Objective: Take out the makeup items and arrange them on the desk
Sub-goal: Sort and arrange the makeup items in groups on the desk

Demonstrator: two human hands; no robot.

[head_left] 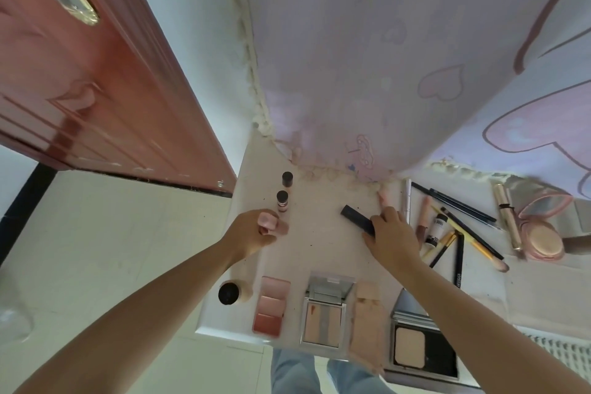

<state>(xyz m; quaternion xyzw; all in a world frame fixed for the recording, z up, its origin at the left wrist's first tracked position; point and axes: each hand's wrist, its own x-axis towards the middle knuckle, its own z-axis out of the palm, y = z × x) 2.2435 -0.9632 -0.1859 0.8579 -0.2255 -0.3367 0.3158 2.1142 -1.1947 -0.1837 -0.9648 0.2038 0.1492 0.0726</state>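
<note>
Up near the middle of the desk (319, 253), the left hand (252, 232) pinches a small pink tube (271, 223) between curled fingers and thumb, holding it just in front of two dark-capped little bottles (282, 200) that stand one behind the other along the desk's left side. The right hand (391, 235) curls round the near end of a dark, flat stick-shaped case (357, 219), whose far end points up and to the left; whether that end rests on the surface or floats just above it is hard to judge from this angle. A pale pink stick (383, 198) lies just beyond the right hand's fingers.

Along the desk's near edge sit a dark-capped jar (229, 293), a pink blush palette (271, 305), an open mirrored compact (324, 313), a beige pouch-like packet (367, 318) and a second open powder compact (415, 345), side by side. To the right, a loose scatter of pencils and brushes (460, 227) lies crossed over one another, with a round pink cushion compact (542, 233) open beyond them. A pastel curtain with hearts (383, 57) hangs behind the desk, and a red-brown door (96, 80) stands to the left.
</note>
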